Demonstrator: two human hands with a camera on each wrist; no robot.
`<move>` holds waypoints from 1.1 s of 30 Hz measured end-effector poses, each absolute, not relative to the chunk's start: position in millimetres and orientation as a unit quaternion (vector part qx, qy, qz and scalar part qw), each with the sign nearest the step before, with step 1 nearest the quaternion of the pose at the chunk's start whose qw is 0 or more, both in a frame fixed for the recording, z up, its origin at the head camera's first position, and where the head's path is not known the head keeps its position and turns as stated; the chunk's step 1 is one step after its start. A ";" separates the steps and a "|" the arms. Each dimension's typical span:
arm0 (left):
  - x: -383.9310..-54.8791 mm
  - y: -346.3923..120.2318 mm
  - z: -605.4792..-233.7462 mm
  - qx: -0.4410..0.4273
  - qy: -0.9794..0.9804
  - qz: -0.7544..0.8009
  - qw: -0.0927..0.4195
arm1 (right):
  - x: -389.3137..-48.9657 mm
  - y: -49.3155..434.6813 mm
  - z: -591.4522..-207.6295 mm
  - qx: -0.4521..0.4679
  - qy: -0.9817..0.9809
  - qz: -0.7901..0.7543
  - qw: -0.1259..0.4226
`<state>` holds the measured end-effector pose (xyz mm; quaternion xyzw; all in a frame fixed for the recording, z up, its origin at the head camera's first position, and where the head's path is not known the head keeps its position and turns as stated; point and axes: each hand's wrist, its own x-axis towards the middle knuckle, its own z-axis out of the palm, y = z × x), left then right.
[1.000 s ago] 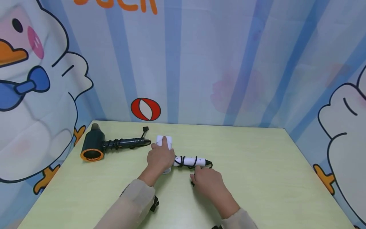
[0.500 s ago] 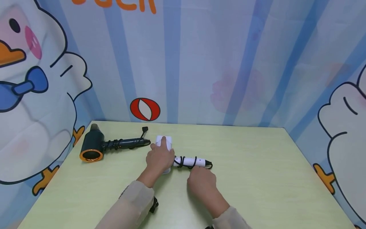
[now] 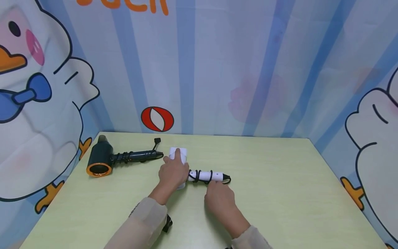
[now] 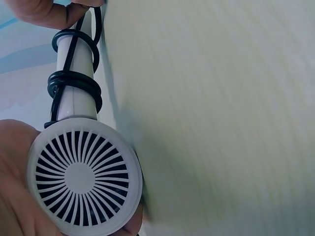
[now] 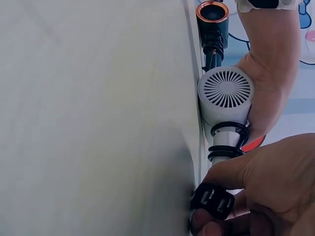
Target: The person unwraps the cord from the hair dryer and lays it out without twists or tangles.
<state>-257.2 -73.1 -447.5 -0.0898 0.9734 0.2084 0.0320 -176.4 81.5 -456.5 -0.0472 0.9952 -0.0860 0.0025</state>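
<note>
Centrally on desk, wht. hair dryer: on its side, slotted grille twd. near edge, handle twd. R edge; blk. cord coiled round handle.
L hand: wrapped over dryer's barrel, index finger straight along top.
R hand: at handle's near side, pinching blk. plug btwn. thumb & fingers.
Dk. hair dryer: by far L corner, orange-rimmed mouth twd. near edge, cord-wound handle twd. R edge.
Backdrop: blue-striped, past far edge; duck print at L.
</note>
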 end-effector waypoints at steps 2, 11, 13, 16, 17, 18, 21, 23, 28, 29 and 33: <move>-257.2 -73.1 -448.2 -0.090 0.973 0.209 0.032 | -175.9 81.9 -456.9 -0.051 0.995 -0.091 0.000; -260.3 -79.0 -442.5 -0.089 0.966 0.240 0.027 | -174.7 87.2 -453.6 -0.072 0.992 -0.096 -0.042; -260.9 -80.0 -438.0 -0.087 0.964 0.249 0.020 | -174.5 88.2 -452.0 -0.071 0.991 -0.094 -0.056; -259.5 -80.2 -429.4 -0.079 0.962 0.262 0.005 | -173.4 89.0 -450.1 -0.063 0.992 -0.085 -0.073; -258.7 -79.8 -426.3 -0.076 0.961 0.266 0.000 | -173.1 89.1 -449.8 -0.059 0.992 -0.082 -0.079; -257.7 -79.6 -423.5 -0.073 0.960 0.269 -0.007 | -173.3 89.7 -450.3 -0.057 0.991 -0.080 -0.088; -255.6 -79.4 -416.7 -0.062 0.959 0.274 -0.026 | -173.2 91.4 -450.5 -0.060 0.988 -0.075 -0.123; -253.9 -79.2 -412.6 -0.060 0.958 0.279 -0.033 | -172.7 92.9 -449.8 -0.070 0.984 -0.072 -0.146; -251.6 -79.6 -408.3 -0.063 0.954 0.292 -0.035 | -171.2 96.0 -446.9 -0.090 0.978 -0.079 -0.171; -251.5 -80.1 -408.6 -0.062 0.953 0.293 -0.036 | -171.4 97.0 -447.5 -0.093 0.978 -0.080 -0.170; -250.2 -82.8 -411.5 -0.060 0.952 0.298 -0.038 | -172.1 104.6 -451.4 -0.094 0.979 -0.081 -0.163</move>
